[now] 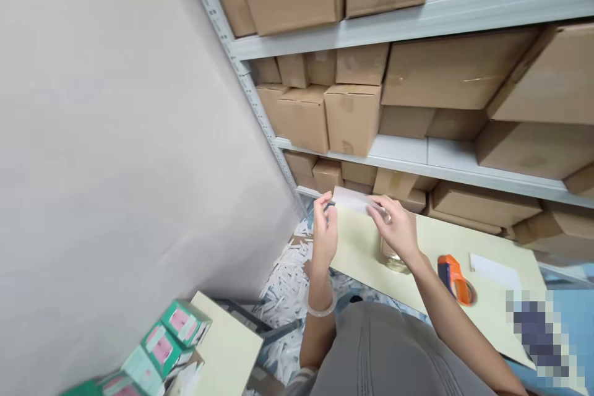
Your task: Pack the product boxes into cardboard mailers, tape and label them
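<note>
A small white sheet of paper or film is held up above the table. My left hand has its thumb and fingertips at the sheet's left edge, pinched together. At the other end, my right hand grips the sheet between thumb and fingers. Under the right hand, a shiny, gold-toned packed item sits on the pale yellow table, partly hidden by that hand and forearm. An orange tape dispenser lies to the right of the right forearm.
Farther right on the table lies a white paper. Behind it rises a metal shelf full of cardboard boxes. Green boxes stand on a side table at lower left. White paper strips cover the floor beside the wall.
</note>
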Demonstrator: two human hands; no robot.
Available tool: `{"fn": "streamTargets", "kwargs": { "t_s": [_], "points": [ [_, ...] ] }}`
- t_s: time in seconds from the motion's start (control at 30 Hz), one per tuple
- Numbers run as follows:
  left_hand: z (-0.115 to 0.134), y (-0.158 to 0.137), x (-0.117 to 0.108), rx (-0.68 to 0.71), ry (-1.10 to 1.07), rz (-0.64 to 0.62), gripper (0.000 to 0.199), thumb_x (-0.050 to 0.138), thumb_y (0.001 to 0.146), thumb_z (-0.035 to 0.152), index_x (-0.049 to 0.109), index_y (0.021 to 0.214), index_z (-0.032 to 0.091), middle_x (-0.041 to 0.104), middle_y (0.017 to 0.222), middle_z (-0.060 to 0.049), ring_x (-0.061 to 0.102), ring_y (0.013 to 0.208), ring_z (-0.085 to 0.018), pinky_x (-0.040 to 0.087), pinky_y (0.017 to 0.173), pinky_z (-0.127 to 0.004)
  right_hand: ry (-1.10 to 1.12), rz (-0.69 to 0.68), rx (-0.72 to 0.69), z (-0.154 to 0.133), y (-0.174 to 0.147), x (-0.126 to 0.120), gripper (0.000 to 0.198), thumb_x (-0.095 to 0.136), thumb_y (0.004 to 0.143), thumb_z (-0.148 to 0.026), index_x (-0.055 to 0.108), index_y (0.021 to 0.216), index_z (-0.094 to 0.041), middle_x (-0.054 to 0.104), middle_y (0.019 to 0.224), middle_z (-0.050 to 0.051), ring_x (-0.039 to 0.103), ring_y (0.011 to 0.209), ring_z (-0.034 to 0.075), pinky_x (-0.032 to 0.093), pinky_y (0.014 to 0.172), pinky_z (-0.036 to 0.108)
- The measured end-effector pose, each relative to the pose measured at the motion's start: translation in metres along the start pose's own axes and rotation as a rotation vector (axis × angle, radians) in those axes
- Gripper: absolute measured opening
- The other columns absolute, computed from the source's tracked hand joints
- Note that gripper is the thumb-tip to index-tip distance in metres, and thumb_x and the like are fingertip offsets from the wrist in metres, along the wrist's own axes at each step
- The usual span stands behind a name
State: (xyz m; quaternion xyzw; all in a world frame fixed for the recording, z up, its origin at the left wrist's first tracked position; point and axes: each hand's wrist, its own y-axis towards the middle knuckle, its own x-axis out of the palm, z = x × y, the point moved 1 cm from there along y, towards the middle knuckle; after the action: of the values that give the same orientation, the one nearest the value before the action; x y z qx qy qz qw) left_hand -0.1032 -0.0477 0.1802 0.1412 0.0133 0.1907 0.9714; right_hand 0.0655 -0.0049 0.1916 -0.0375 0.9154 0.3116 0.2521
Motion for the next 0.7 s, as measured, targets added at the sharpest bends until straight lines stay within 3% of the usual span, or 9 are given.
{"fn": "streamTargets", "kwargs": {
  "t_s": [0.13,0.3,0.43,0.57,0.7],
  "points": [
    [-0.010,0.016,0.034,0.065,0.075,-0.093,0.042,0.065,0.089,0.039,0.050,0.126,0.025,0.053,0.136,-0.010,0.050,0.129,-0.022,0.040,0.110,-0.040,0.023,0.120,0.174,0.014,-0.009,-0.031,0.027,0.057,0.091,-0.034,0.060,0.116,-0.025,0.072,0.101,0.003,0.065,0.092,0.022,0.047,0.086,0.036],
    [-0.020,0.024,0.082,0.024,0.013,-0.260,0.023,0.064,0.089,0.031,0.058,0.109,0.022,0.067,0.106,-0.006,0.064,0.100,-0.017,0.049,0.094,-0.033,-0.018,0.281,0.308,0.026,-0.027,-0.071,0.026,0.061,0.087,-0.036,0.063,0.111,-0.024,0.072,0.100,0.004,0.066,0.090,0.021,0.048,0.084,0.035],
    [-0.020,0.025,0.115,0.020,-0.048,-0.367,0.019,0.064,0.087,0.028,0.058,0.104,0.021,0.067,0.100,-0.005,0.064,0.093,-0.016,0.050,0.087,-0.030,-0.023,0.378,0.399,0.044,-0.046,-0.094,0.028,0.061,0.086,-0.039,0.064,0.110,-0.023,0.071,0.110,0.005,0.066,0.093,0.021,0.049,0.083,0.034],
    [-0.028,0.030,0.138,0.025,-0.062,-0.458,0.020,0.062,0.089,0.027,0.057,0.108,0.022,0.065,0.099,-0.005,0.063,0.095,-0.016,0.048,0.087,-0.029,-0.049,0.397,0.514,0.072,-0.063,-0.102,0.025,0.063,0.082,-0.043,0.067,0.095,-0.021,0.073,0.095,0.005,0.065,0.086,0.021,0.049,0.078,0.033],
    [-0.048,0.041,0.153,0.016,-0.048,-0.517,0.019,0.060,0.090,0.026,0.055,0.108,0.022,0.063,0.099,-0.004,0.062,0.091,-0.015,0.049,0.082,-0.027,0.017,0.326,0.623,0.102,-0.075,-0.093,0.028,0.066,0.078,-0.047,0.067,0.082,-0.020,0.072,0.082,0.005,0.065,0.077,0.021,0.049,0.074,0.032]
  ]
}}
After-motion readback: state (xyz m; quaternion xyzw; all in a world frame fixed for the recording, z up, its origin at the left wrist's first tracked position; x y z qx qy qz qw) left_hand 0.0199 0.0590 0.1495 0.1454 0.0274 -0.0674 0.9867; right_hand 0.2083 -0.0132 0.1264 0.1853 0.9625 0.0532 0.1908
